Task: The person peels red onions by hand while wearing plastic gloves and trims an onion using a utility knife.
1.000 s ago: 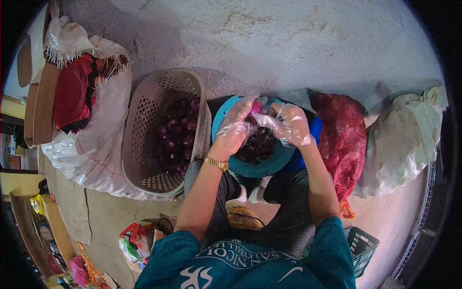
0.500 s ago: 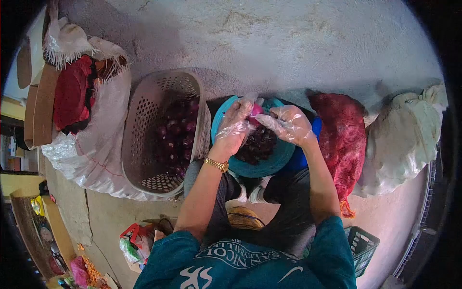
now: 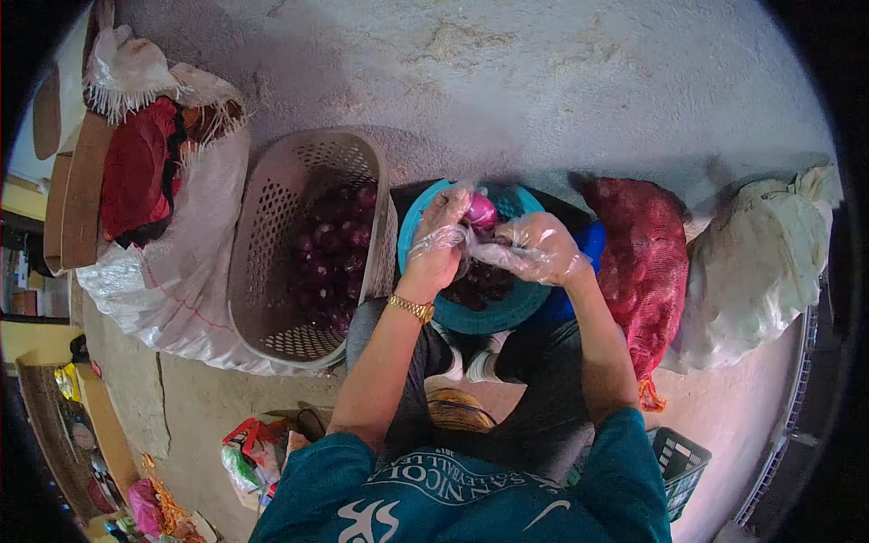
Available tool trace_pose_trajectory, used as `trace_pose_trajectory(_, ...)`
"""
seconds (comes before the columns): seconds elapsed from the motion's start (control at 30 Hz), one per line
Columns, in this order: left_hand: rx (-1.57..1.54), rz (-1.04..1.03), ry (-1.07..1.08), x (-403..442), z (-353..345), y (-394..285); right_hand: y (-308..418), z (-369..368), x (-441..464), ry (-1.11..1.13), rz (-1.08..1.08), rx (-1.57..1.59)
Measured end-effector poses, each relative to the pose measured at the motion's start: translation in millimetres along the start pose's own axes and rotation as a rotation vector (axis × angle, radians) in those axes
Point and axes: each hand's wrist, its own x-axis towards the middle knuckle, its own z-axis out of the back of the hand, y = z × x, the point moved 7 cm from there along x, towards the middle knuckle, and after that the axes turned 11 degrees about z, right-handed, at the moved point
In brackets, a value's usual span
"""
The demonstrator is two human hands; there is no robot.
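Over a teal basin [image 3: 493, 319], my left hand [image 3: 439, 242], in a clear plastic glove, is closed around a shiny purple-red onion [image 3: 482, 211]. My right hand [image 3: 540, 249], gloved the same way, is just right of the onion with its fingers pinched together. Whatever those fingers hold, if anything, is hidden. Dark onion skins [image 3: 480, 288] lie in the basin below both hands. Left of the basin, a beige perforated basket [image 3: 262, 244] holds many purple onions [image 3: 330, 249].
A red mesh sack [image 3: 638, 262] and a whitish sack [image 3: 756, 262] stand to the right. On the left is a large white woven sack [image 3: 195, 281] beside cardboard [image 3: 81, 195]. A dark green crate [image 3: 679, 466] sits near my right side. The wall [image 3: 543, 90] rises behind the basin.
The onion shows more of its smooth side above my left fingers. My right hand has shifted slightly down and left, its fingers now lower beside the onion.
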Motion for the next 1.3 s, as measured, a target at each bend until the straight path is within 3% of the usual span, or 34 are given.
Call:
trace_pose_trajectory(0.1,-0.109,0.028,-0.077,-0.9,5.5,-4.5,4.3,-3.2,0.5,0.083,-0.04,-0.003)
trace_pose_trajectory(0.17,-0.177,-0.029,-0.007,-0.8,8.1,-14.0,3.3,-5.0,-1.8,0.151,-0.1,-0.042)
trace_pose_trajectory(0.27,-0.198,-0.012,-0.011,-0.8,7.5,-15.2,-3.4,16.8,-7.7,-0.138,-0.09,0.024)
trace_pose_trajectory(0.37,-0.224,0.017,0.041,-1.0,3.2,-12.5,-23.0,19.6,-15.5,-0.151,-0.155,-0.196)
trace_pose_trajectory(0.4,-0.236,0.031,0.067,-1.7,-0.3,-11.7,-28.9,21.9,-18.7,-0.175,-0.233,-0.126)
trace_pose_trajectory(0.5,-0.192,0.023,0.015,-5.4,-2.4,-10.2,-28.9,30.0,-24.5,-0.218,-0.098,-0.151)
trace_pose_trajectory(0.63,-0.135,0.015,0.084,-2.4,-3.2,-10.5,-37.3,24.1,-25.9,-0.185,-0.146,-0.179)
trace_pose_trajectory(0.7,-0.149,0.038,0.079,-3.8,-5.1,-10.3,-29.2,29.4,-23.6,-0.266,-0.063,-0.227)
trace_pose_trajectory(0.8,-0.156,0.116,0.044,-7.4,-9.8,-8.3,-19.5,36.1,-19.2,-0.294,-0.155,-0.217)
trace_pose_trajectory(1.0,-0.079,0.184,0.121,-5.1,-15.5,-0.3,-22.2,29.1,-14.8,-0.34,-0.122,-0.217)
trace_pose_trajectory(1.3,-0.122,0.154,0.156,-10.1,-24.4,-3.3,-23.0,23.5,-12.2,-0.274,-0.14,-0.15)
